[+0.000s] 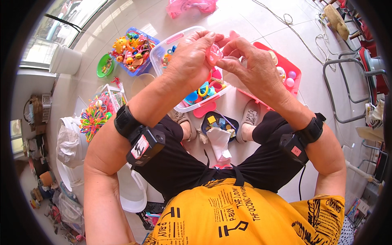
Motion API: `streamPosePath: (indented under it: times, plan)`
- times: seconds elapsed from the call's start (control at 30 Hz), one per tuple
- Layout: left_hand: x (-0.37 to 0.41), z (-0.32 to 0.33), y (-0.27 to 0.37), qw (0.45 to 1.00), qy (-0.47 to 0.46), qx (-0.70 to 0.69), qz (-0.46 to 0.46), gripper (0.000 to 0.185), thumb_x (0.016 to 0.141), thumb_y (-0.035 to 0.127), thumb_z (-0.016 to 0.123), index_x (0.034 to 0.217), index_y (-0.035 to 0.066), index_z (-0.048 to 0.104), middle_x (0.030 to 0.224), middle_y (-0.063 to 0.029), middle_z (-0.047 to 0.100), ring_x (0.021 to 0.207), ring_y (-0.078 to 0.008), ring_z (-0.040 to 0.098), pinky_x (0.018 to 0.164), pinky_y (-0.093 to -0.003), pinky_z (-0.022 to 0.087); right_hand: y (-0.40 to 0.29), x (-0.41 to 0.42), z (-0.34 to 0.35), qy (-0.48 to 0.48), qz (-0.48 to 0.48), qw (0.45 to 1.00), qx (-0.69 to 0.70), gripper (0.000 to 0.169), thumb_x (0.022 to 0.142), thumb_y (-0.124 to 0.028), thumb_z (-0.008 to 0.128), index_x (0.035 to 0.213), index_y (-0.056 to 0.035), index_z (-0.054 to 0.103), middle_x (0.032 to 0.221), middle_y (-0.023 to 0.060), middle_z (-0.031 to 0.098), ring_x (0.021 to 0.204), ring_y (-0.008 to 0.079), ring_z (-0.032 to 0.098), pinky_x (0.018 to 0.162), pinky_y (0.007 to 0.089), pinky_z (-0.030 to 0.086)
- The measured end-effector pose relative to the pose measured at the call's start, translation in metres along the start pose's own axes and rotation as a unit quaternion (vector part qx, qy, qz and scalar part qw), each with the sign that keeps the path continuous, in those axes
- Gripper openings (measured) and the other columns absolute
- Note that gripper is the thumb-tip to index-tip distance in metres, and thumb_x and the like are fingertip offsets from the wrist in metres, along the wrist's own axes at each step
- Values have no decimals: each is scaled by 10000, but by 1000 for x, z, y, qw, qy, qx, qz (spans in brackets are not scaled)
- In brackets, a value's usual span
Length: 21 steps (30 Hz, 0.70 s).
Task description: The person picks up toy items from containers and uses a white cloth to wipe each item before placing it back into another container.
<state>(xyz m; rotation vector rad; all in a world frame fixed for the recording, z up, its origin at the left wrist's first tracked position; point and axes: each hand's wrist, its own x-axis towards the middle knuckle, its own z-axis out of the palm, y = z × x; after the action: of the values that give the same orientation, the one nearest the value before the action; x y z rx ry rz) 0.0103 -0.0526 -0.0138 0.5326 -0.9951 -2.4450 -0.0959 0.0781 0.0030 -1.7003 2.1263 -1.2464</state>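
Note:
My left hand (191, 58) holds a small pink plastic toy piece (214, 54) with cut-out openings, raised above a clear plastic storage bin (183, 107). From the other side, the thumb and forefinger of my right hand (251, 62) pinch the piece's edge. Inside the bin lie colourful plastic toys (202, 92), partly covered by my left forearm. Behind my right hand an open pink case (294, 72) rests on the floor, with small balls (291, 78) in it.
A blue basket of toys (133, 50) and a green bowl (105, 65) stand at the upper left. Between my feet sits a dark tray (211, 121) with a white cloth (219, 142) over its edge. Metal-framed chairs (329, 88) are at right; a pink plastic bag (191, 6) lies ahead.

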Motion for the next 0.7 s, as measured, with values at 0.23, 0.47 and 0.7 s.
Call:
streamPosePath:
  times: [0.23,0.47,0.7]
  plan:
    - [5,-2,-3,999,-39,23,-18,247,1003,154,436,1175,-13,495,1114,-131,590,1034,-214,595,919,-353,488,10,8,-8,-30,29,998,55,245,865,-204,611,1009,-9,647,819,153,690,716,254,679,675,343,530]
    - [5,11,2,995,-72,71,-6,275,990,159,477,1207,-10,467,1165,-135,566,1108,-214,578,995,-367,482,37,11,-20,-60,81,982,161,247,861,-180,556,1023,-15,643,842,107,662,735,163,642,665,275,522]
    - [-7,9,7,972,-5,222,-81,350,958,221,557,1218,4,469,1191,-133,561,1144,-239,570,949,-373,514,63,6,-51,-76,197,977,-4,267,835,-189,547,985,5,652,794,110,662,723,184,639,663,303,514]
